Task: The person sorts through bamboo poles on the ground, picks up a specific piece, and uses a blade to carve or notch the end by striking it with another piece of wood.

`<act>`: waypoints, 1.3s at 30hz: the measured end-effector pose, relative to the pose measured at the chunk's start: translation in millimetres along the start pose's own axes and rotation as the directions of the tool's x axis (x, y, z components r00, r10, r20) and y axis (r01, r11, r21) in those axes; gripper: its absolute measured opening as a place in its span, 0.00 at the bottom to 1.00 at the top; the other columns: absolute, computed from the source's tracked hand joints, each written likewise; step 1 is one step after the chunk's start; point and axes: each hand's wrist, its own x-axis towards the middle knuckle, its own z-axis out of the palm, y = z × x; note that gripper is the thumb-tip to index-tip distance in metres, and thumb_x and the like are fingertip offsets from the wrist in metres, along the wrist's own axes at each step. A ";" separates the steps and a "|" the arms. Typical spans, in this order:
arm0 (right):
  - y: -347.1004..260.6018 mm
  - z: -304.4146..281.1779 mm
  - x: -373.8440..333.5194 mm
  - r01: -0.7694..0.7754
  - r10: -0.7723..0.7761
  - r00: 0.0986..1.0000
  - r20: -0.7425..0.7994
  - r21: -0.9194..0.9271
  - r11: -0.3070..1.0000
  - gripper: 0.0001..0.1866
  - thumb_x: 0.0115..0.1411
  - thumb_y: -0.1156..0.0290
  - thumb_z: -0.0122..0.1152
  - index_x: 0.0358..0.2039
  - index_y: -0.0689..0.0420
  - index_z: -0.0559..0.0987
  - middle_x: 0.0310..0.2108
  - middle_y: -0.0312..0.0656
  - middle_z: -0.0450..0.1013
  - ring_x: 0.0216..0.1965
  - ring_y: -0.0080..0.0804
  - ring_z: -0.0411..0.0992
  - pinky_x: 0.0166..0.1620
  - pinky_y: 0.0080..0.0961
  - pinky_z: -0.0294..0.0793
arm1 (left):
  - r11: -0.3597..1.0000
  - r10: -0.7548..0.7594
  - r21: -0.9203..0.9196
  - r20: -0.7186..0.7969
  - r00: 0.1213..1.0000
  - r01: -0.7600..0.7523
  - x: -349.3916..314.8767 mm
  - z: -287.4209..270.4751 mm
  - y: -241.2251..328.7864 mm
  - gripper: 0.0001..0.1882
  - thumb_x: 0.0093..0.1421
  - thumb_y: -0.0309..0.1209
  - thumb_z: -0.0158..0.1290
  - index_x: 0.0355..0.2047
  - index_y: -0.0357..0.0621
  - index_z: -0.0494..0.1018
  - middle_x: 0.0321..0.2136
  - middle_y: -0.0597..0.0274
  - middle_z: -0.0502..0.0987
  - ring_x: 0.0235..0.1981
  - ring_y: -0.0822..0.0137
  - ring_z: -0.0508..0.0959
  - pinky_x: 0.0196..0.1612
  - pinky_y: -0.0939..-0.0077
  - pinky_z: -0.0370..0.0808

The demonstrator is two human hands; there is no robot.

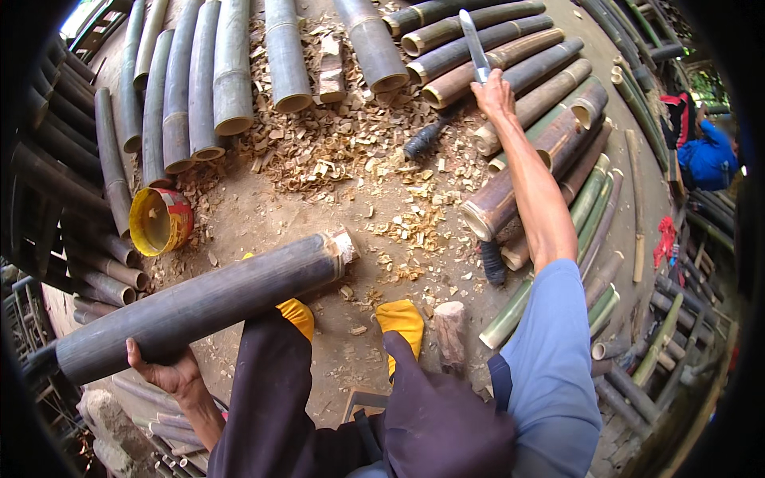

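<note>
Because the fisheye rim darkens every corner, the stacked bamboo at far left fades into shadow, and the wrapped object just beyond the tube's lower end is hard to make out. That long, dark grey-brown bamboo tube [203, 307] slants across the left of the view, in front of the knees, its pale, trimmed end up and to the right. The left hand [171, 373] bears it from below near the lower end, thumb spread against the wall, fingers hidden. Fingers curled closed, the right hand [496, 94] grips a knife with a straight steel blade [475, 44], its handle concealed, above the bamboo lengths at right. A round yellow-and-red plastic tub [183, 213] has printing on its outer wall, turned partly away. Pale wood chips [335, 143] litter the brown, bare ground [267, 209] between rows of cut bamboo. At far right, a person in blue [709, 162] is only partly visible.
</note>
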 end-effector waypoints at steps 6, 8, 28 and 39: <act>-5.5 -15.8 -31.8 0.180 -0.133 0.921 -0.367 0.097 0.979 0.25 0.51 0.62 0.61 0.46 0.65 0.70 0.45 0.55 0.70 0.50 0.50 0.67 0.52 0.43 0.65 | 0.983 -0.151 -0.111 -0.049 0.987 0.145 8.2 5.9 -27.5 0.35 0.42 0.44 0.62 0.51 0.46 0.66 0.47 0.56 0.71 0.50 0.54 0.69 0.56 0.47 0.63; -48.4 -56.6 -114.2 0.129 -0.028 0.982 -0.189 0.551 0.825 0.23 0.52 0.67 0.59 0.45 0.67 0.72 0.37 0.52 0.73 0.36 0.40 0.74 0.43 0.35 0.72 | 0.979 -0.173 -0.120 -0.058 0.983 0.165 4.2 14.5 -37.0 0.36 0.42 0.45 0.62 0.52 0.47 0.66 0.49 0.56 0.70 0.52 0.53 0.68 0.57 0.46 0.62; -67.6 -182.4 -222.8 0.000 -0.194 0.969 -0.156 0.781 -0.625 0.31 0.48 0.60 0.60 0.51 0.59 0.67 0.43 0.42 0.70 0.45 0.36 0.69 0.52 0.34 0.66 | 0.304 -0.503 0.842 0.540 0.675 -0.446 -32.5 30.9 -77.9 0.17 0.46 0.31 0.62 0.36 0.37 0.73 0.32 0.54 0.77 0.36 0.62 0.77 0.42 0.70 0.72; -98.3 1.5 -334.2 -0.380 -0.266 0.883 0.386 0.922 0.073 0.37 0.43 0.48 0.61 0.49 0.61 0.68 0.39 0.42 0.69 0.39 0.30 0.68 0.43 0.28 0.70 | -0.174 -0.555 0.494 0.666 0.499 -0.852 41.2 -4.4 -184.5 0.47 0.32 0.47 0.68 0.55 0.51 0.64 0.45 0.60 0.72 0.49 0.58 0.68 0.49 0.54 0.61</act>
